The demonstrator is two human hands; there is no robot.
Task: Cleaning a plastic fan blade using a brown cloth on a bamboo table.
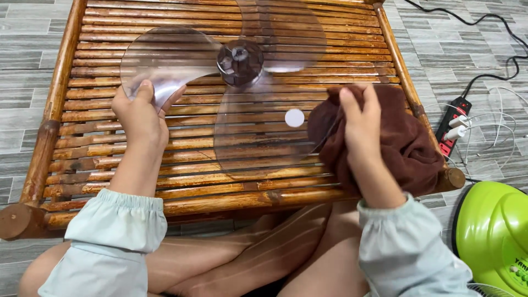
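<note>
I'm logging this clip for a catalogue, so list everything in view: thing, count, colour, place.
fan blade: one, clear plastic, three lobes, over the bamboo table
cloth: one, dark brown, at the blade's right edge
bamboo table: one, brown slatted, centre
power strip: one, black and red, floor at right, white plugs in it
cables: black and white, floor at right
fan housing: one, lime green, lower right
floor: grey tiles
left hand: grips the blade's left lobe
right hand: holds the cloth
</note>
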